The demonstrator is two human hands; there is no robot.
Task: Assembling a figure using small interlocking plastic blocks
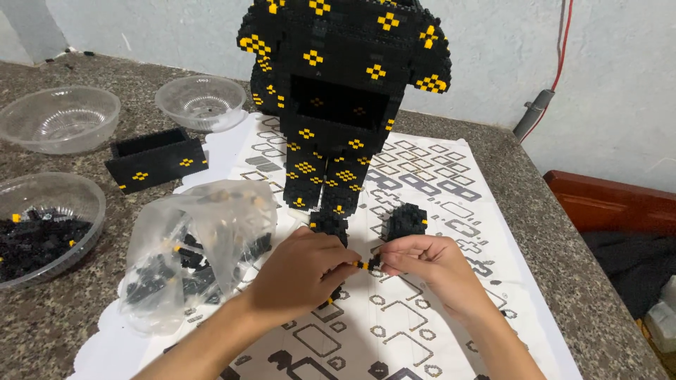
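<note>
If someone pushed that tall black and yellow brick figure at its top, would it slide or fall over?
The tall black brick figure with yellow patterns would probably tip rather than slide: its body is wide above two narrow legs. It stands on the printed paper sheet, which might slip. Built of tiny bricks, it could well shed pieces.

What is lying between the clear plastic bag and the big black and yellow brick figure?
In the head view, only the white instruction sheet lies between the plastic bag and the brick figure; no loose pieces show there.

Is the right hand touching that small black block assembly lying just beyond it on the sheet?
Cannot tell. In the head view the right hand lies directly below the small black assembly, with no clear gap or contact.
</note>
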